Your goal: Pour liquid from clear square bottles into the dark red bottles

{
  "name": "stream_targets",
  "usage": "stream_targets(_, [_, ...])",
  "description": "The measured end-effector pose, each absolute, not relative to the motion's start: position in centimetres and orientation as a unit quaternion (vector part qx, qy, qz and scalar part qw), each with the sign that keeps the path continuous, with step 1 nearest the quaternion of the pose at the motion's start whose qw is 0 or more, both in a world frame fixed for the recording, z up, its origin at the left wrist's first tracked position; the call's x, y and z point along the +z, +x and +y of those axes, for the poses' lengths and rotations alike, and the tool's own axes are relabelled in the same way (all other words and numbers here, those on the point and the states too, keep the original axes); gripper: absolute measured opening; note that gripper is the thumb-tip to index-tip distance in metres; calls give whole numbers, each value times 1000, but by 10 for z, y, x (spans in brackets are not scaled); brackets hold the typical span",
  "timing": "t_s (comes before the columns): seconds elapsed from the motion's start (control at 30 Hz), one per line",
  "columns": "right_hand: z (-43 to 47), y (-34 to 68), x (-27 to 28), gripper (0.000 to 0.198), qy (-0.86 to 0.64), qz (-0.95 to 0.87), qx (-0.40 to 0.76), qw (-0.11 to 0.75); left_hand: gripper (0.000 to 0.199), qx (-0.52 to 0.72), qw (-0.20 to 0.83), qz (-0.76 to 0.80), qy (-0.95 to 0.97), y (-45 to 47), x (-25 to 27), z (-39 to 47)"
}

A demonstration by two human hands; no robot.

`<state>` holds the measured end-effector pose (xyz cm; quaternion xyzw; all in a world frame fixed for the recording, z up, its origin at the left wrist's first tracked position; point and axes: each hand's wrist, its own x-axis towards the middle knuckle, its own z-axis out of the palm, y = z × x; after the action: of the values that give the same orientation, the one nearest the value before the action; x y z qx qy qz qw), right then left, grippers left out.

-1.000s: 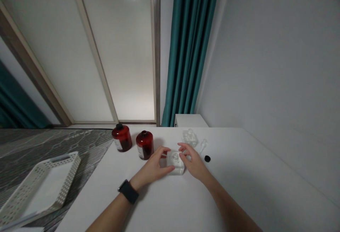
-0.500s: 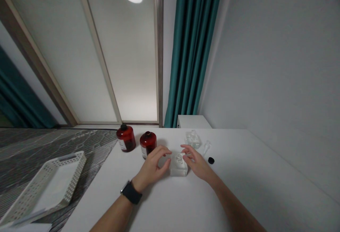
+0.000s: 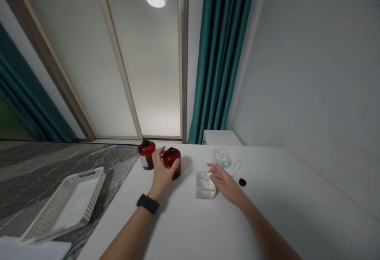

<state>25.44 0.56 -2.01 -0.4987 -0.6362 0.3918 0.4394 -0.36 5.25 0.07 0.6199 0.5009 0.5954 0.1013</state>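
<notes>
My left hand reaches round an uncapped amber-red bottle, fingers at its left side and thumb across its front right. The fingers are spread, and whether they touch it I cannot tell. My right hand is open beside a square clear glass bottle, fingertips at its upper right edge. Its round neck has no cap on it. Behind the right hand stands a second clear glass bottle. A small clear piece like a dropper or funnel and a black cap lie to the right.
Another amber-red bottle with a black cap stands left of the uncapped one. A white perforated basket sits to the left, beyond the edge of the white table. A low white cabinet is behind the table.
My left hand has moved left, from beside the clear glass bottle to the uncapped amber-red bottle. My right hand stays by the glass bottle. The view has turned slightly left.
</notes>
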Motion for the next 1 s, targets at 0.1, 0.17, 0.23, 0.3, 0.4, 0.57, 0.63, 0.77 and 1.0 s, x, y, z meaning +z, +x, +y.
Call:
stream_targets(0.1, [6,255,-20,43,-498,-640,399,428,63,587,160,508,610,-2,-9,57])
stream_targets(0.17, [7,257,-20,42,-495,-645,400,424,66,596,199,507,590,-1,-12,59])
stream_targets(0.23, [7,259,-20,44,-489,-653,401,417,66,604,233,500,575,-1,-15,62])
stream_targets(0.3, [6,263,-19,49,-477,-670,403,401,65,603,250,495,573,-2,-16,64])
stream_targets(0.4, [3,265,-19,67,-463,-698,417,354,62,592,263,494,580,-3,-16,66])
stream_targets(0.57, [-3,255,-19,93,-530,-695,375,308,60,575,290,476,599,-2,-11,62])
stream_targets(0.63, [-5,249,-19,84,-548,-693,349,312,60,569,299,472,603,-1,-11,61])
stream_targets(0.77, [-6,243,-19,64,-551,-695,331,321,62,559,308,476,605,0,-13,62])
stream_targets(1.0, [-6,241,-18,66,-558,-677,338,342,64,532,338,442,638,6,-11,55])
